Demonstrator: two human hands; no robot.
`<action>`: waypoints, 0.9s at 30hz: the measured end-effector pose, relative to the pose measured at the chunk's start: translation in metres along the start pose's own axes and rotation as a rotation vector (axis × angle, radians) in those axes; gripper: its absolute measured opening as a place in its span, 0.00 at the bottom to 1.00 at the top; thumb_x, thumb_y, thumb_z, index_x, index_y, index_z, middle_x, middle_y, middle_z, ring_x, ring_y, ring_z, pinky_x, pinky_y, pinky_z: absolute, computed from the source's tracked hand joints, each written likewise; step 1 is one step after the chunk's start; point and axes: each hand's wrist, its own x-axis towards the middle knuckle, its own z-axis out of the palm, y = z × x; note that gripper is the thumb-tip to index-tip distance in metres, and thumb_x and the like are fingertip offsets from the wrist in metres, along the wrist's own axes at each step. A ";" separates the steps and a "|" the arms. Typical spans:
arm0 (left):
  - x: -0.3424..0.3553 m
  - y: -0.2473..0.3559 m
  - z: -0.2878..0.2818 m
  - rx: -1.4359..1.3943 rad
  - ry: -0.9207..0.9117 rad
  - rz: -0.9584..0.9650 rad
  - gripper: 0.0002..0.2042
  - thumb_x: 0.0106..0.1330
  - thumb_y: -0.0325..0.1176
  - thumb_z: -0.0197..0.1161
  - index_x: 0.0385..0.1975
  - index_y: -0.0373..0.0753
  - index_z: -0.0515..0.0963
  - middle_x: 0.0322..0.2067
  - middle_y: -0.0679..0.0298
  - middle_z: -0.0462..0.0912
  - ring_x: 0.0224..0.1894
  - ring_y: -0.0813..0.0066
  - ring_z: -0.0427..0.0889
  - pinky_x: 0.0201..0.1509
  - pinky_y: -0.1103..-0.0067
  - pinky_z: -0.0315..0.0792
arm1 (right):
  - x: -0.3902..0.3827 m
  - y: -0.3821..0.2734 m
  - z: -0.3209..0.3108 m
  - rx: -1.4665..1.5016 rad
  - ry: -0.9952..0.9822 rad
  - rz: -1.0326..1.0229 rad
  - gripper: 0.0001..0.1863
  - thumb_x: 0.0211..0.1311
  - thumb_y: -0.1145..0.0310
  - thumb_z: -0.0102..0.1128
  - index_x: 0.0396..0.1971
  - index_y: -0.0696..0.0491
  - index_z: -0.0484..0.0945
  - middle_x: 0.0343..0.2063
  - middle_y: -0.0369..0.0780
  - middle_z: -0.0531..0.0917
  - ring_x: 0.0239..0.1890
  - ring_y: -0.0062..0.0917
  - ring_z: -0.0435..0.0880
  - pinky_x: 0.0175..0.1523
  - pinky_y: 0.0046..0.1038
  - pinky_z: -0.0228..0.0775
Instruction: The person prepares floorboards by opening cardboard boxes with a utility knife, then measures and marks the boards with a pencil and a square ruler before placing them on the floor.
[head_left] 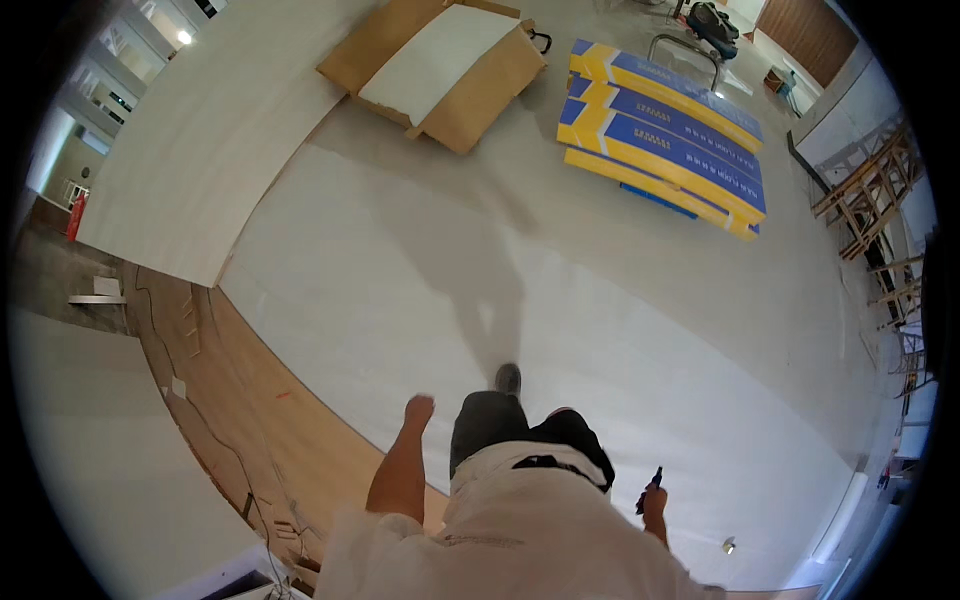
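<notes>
A dark, slim handheld tool [658, 475] sits between four and five o'clock in the view, the right hand [654, 497] closed around it. At seven, the left hand [420, 409] is curled; I cannot tell whether it holds anything. Farther out: blue-and-yellow cartons [668, 127] stacked toward half past one, an opened cardboard box [492, 88] near twelve, wood-toned flooring [262, 368] at eight.

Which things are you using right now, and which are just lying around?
In use, it seems:
slim dark handheld tool, held in the right hand

Just lying about, it seems:
stack of long blue-and-yellow boxes
open brown cardboard box with something flat and white inside
</notes>
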 end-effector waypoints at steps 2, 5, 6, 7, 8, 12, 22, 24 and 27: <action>0.147 0.124 -0.057 -0.470 0.034 -0.106 0.14 0.69 0.40 0.50 0.34 0.39 0.80 0.35 0.56 0.85 0.36 0.61 0.83 0.41 0.66 0.75 | -0.019 -0.029 -0.023 0.136 0.123 0.014 0.11 0.69 0.64 0.53 0.29 0.56 0.73 0.13 0.34 0.71 0.11 0.22 0.70 0.14 0.28 0.65; 0.253 0.175 -0.186 -1.085 -0.002 0.032 0.16 0.74 0.42 0.53 0.48 0.36 0.78 0.35 0.65 0.83 0.35 0.76 0.80 0.40 0.77 0.75 | -0.024 -0.062 0.021 0.192 0.099 -0.036 0.14 0.68 0.62 0.56 0.28 0.56 0.72 0.14 0.34 0.71 0.11 0.21 0.70 0.15 0.28 0.65; 0.275 0.222 -0.227 -1.098 -0.011 0.068 0.17 0.74 0.42 0.53 0.50 0.35 0.77 0.35 0.65 0.83 0.36 0.76 0.80 0.41 0.77 0.75 | -0.028 -0.063 0.020 0.103 0.145 -0.011 0.16 0.67 0.60 0.58 0.25 0.56 0.72 0.13 0.35 0.72 0.11 0.22 0.71 0.16 0.28 0.66; 0.254 0.304 -0.238 -1.134 -0.054 0.071 0.18 0.74 0.43 0.54 0.51 0.35 0.77 0.36 0.64 0.83 0.37 0.76 0.81 0.42 0.77 0.75 | -0.038 -0.041 -0.044 0.035 0.201 0.044 0.18 0.66 0.59 0.58 0.22 0.56 0.73 0.13 0.37 0.73 0.10 0.23 0.72 0.16 0.30 0.67; 0.264 0.321 -0.266 -1.106 -0.038 0.089 0.18 0.74 0.44 0.53 0.49 0.35 0.77 0.36 0.62 0.84 0.38 0.74 0.81 0.44 0.76 0.75 | -0.040 -0.046 -0.040 0.019 0.178 0.084 0.18 0.66 0.58 0.58 0.21 0.57 0.73 0.13 0.37 0.74 0.10 0.24 0.72 0.15 0.30 0.66; 0.326 0.369 -0.303 -0.867 -0.121 0.150 0.20 0.74 0.46 0.51 0.46 0.34 0.79 0.39 0.58 0.85 0.41 0.68 0.83 0.48 0.71 0.74 | -0.032 -0.058 -0.031 0.107 0.124 0.352 0.18 0.60 0.60 0.64 0.18 0.57 0.74 0.13 0.38 0.74 0.09 0.27 0.73 0.13 0.31 0.63; 0.295 0.355 -0.225 -0.872 -0.855 -0.548 0.17 0.70 0.43 0.57 0.52 0.39 0.75 0.44 0.57 0.84 0.39 0.64 0.83 0.43 0.69 0.78 | 0.201 -0.283 -0.081 -0.137 0.262 -0.057 0.13 0.54 0.63 0.64 0.18 0.56 0.76 0.12 0.38 0.76 0.13 0.27 0.77 0.20 0.34 0.69; 0.310 0.368 -0.254 -1.051 -0.675 -0.574 0.20 0.71 0.42 0.57 0.57 0.37 0.72 0.48 0.54 0.83 0.42 0.61 0.84 0.46 0.68 0.79 | 0.227 -0.401 -0.095 -0.104 0.248 -0.182 0.14 0.57 0.61 0.62 0.19 0.55 0.74 0.12 0.37 0.76 0.14 0.25 0.77 0.21 0.32 0.69; 0.364 0.396 -0.290 -1.154 -0.539 -0.560 0.18 0.71 0.41 0.56 0.53 0.36 0.74 0.43 0.54 0.83 0.40 0.66 0.84 0.40 0.70 0.78 | 0.258 -0.542 -0.115 0.092 0.267 -0.176 0.12 0.61 0.63 0.61 0.26 0.56 0.73 0.15 0.38 0.78 0.14 0.23 0.77 0.19 0.29 0.72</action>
